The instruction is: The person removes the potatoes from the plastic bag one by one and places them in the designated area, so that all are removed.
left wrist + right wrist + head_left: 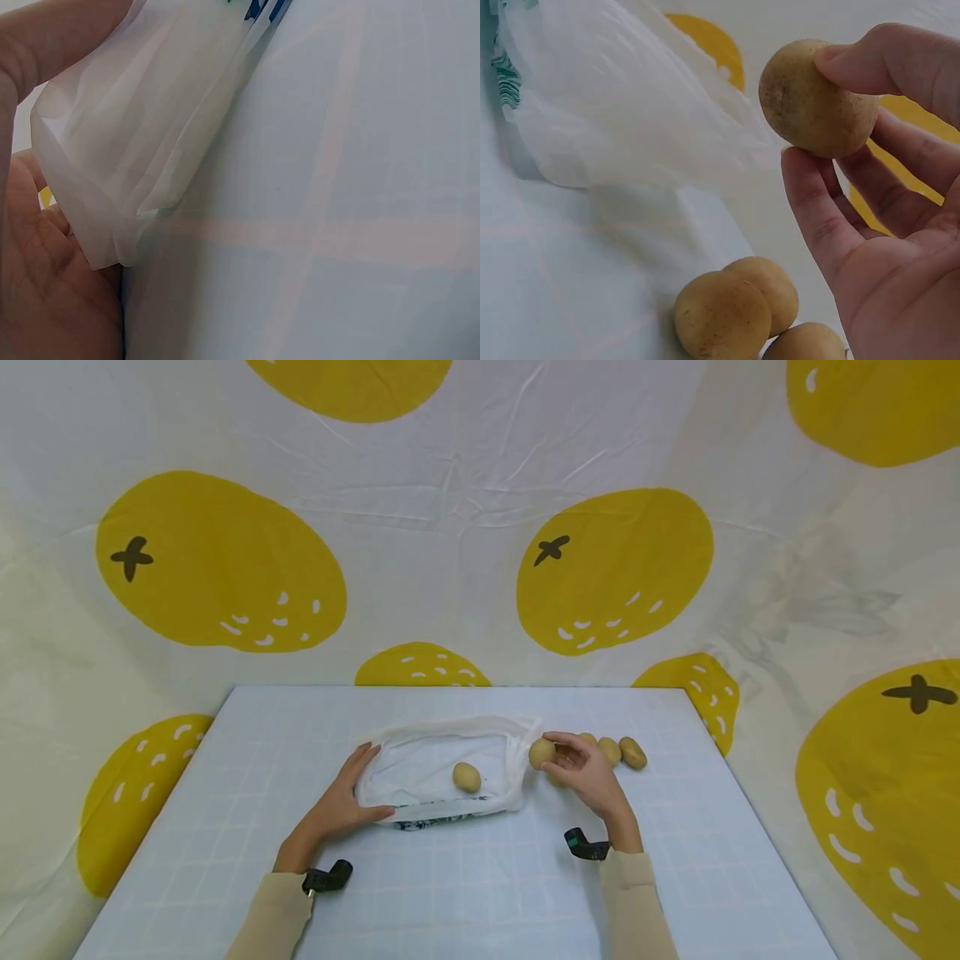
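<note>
A white plastic bag [435, 731] lies on the table with its mouth spread wide, and one potato [467, 777] rests inside. My left hand [341, 797] holds the bag's left end, thumb along the near rim and fingers at the far corner. In the left wrist view the thin plastic [142, 127] hangs between thumb and palm; the fingertips are hidden. Beside the bag's right end, my right hand [592, 777] pinches another potato [814, 101] between thumb and fingers, raised above the table. Beneath and beyond this hand lie several loose potatoes [633, 752].
The table [465, 902] has a pale checked cover. Behind it and at the sides hangs white cloth printed with large yellow fruit [615, 568]. Green print [506, 79] shows on the bag's side.
</note>
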The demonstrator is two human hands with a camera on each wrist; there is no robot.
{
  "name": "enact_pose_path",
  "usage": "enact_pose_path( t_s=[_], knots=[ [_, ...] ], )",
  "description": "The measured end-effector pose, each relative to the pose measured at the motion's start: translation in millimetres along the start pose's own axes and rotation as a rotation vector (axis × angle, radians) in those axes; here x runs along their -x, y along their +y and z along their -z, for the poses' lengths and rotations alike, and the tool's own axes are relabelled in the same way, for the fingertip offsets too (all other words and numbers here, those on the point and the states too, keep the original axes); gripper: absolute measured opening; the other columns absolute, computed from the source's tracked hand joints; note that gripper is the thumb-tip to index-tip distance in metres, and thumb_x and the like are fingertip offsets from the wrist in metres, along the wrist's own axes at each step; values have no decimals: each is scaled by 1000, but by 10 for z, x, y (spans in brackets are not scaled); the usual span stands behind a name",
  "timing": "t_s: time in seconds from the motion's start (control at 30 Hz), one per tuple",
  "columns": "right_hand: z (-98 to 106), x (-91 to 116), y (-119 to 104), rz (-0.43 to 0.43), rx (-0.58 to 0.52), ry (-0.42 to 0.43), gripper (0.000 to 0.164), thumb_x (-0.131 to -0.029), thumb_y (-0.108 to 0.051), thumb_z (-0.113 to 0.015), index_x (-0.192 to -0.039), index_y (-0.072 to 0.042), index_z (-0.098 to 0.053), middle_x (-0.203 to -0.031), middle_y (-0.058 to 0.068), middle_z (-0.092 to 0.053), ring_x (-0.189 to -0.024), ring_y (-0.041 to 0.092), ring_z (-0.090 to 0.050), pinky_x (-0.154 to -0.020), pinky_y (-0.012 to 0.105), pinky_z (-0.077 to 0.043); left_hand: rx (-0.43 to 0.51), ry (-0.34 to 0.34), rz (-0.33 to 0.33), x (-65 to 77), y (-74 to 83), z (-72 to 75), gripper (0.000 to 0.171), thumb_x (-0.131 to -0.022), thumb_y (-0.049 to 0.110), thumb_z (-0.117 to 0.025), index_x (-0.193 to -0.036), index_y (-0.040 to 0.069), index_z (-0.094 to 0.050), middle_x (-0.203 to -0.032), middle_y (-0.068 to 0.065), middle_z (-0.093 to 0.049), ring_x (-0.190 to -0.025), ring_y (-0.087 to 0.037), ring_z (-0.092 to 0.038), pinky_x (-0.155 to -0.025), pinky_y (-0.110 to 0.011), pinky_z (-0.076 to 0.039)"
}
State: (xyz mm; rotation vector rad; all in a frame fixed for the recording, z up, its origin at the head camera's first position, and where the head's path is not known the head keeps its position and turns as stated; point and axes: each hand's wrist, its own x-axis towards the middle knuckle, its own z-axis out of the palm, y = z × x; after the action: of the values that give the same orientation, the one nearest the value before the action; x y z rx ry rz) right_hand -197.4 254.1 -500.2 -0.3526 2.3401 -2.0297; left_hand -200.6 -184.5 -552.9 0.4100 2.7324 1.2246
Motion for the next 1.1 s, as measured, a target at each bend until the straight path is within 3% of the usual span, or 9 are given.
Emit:
enact_pose_path(
  t_s=[0.4,0.67,1.1],
  knots=[
    [-14,90,108,-12,-13,7,53,-87,0,-80,-136,7,-60,-145,26,-54,-121,10,-57,-96,17,-53,2,5,-29,3,-10,15,113,-76,45,-88,-163,10,-25,-171,-22,-10,-155,-51,-13,-116,-76,-20],
    [20,148,146,-19,-3,24,53,-87,0,-80,-136,4,-61,-146,25,-55,-120,8,-59,-96,17,-53,1,-2,-15,-8,-14,7,114,-76,45,-89,-163,11,-24,-172,-21,-9,-155,-50,-13,-117,-75,-19],
    [143,198,249,-82,90,93,53,-87,-6,-82,-136,0,-63,-144,20,-57,-120,12,-58,-96,16,-53,4,1,-22,-8,-42,4,113,-76,45,-88,-163,12,-25,-172,-20,-9,-156,-49,-12,-118,-75,-19]
  ],
)
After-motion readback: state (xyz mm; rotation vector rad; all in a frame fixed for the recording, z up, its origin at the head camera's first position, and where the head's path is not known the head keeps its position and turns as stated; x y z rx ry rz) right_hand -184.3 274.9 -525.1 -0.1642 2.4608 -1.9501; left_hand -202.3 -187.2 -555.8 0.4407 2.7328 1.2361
